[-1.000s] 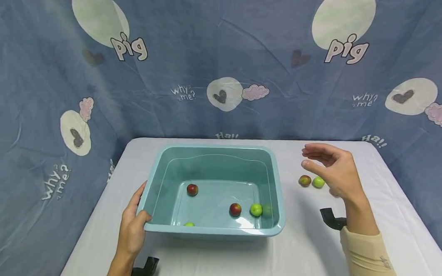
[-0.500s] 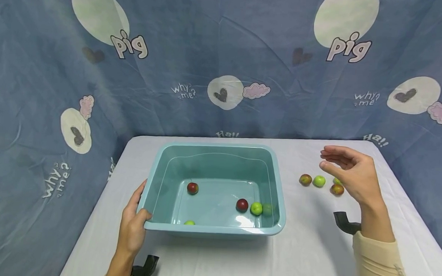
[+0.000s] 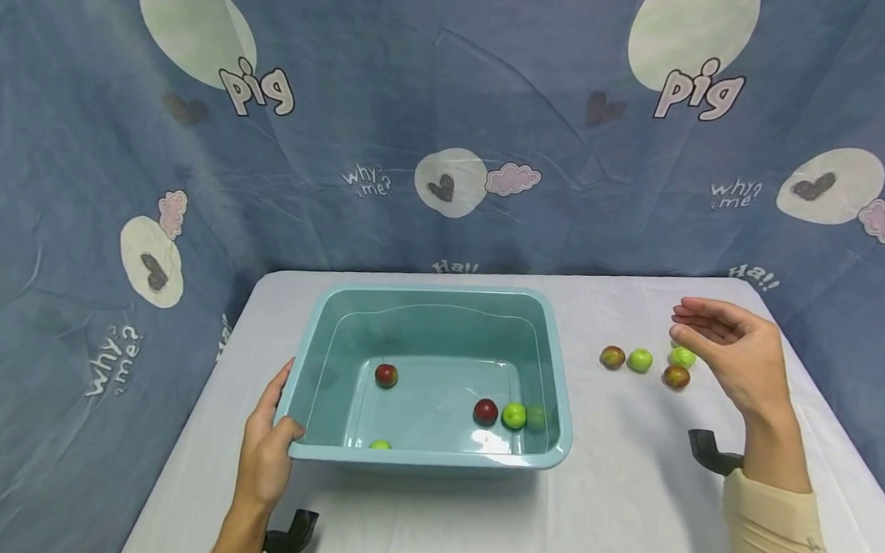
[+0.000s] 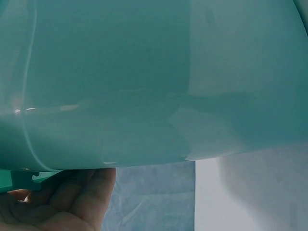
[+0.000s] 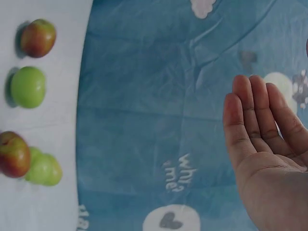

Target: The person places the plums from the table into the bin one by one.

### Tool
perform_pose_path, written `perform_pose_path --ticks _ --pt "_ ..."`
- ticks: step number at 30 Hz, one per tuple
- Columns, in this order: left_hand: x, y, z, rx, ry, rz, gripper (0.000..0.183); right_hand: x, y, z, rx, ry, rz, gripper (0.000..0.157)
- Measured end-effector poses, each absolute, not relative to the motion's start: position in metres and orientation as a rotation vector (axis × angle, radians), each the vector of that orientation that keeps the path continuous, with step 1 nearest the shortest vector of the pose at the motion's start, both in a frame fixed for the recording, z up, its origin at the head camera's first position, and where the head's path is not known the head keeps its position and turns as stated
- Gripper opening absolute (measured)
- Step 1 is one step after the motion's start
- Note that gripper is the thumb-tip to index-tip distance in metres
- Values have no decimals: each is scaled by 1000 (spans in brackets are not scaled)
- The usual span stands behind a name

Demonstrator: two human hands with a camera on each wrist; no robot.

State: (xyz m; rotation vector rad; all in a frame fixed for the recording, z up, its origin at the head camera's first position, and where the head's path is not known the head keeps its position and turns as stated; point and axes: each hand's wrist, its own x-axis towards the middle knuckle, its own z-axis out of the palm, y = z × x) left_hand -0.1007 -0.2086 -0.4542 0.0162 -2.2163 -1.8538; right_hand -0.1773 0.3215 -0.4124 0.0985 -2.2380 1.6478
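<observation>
A teal plastic basin (image 3: pixel 433 458) rests on the table, its near left corner gripped by my left hand (image 3: pixel 263 467), thumb over the rim. From beneath, the left wrist view shows curled fingers (image 4: pixel 89 199) under that rim. Inside lie a red fruit (image 3: pixel 386 375), a dark red fruit (image 3: pixel 485 411), a green fruit (image 3: pixel 514 415) close beside it, and another green fruit (image 3: pixel 379 444) mostly hidden by the front rim. Over the table's right side hovers my right hand (image 3: pixel 746 359), palm bare and fingers extended (image 5: pixel 260 108). Left of it lie a red-green fruit (image 3: pixel 676 376) and a green fruit (image 3: pixel 682 357).
Farther left, between the basin and that pair, sit a red-green fruit (image 3: pixel 613 357) and a green fruit (image 3: pixel 640 360). A white cloth (image 3: pixel 611 502) covers the table. Behind and to the sides hangs a blue printed curtain (image 3: pixel 378 73).
My right hand has moved right, uncovering fruits on the table. Inside the basin, the dark red fruit has rolled right toward the green one. My left hand keeps its grip.
</observation>
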Motion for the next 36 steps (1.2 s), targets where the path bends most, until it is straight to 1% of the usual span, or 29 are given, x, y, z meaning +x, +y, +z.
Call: perform_pose_path --ticks 10,20,28,31,36 --pt "-100 -207 -453 29 -2213 -1848 86 -178 336 -430 6 -2132 1805 35" --pt "-99 -207 -452 29 -2201 -1858 86 -179 348 -457 -166 -2126 1843 41" --pt "-100 -207 -452 13 -2200 -1851 86 -178 353 -469 -236 -2122 1857 36" --pt "-100 -207 -453 9 -2206 -1838 86 -177 355 -472 -268 -2126 1858 37" --pt "-100 -207 -452 8 -2214 -1826 85 -177 357 -478 -283 -2104 1882 45"
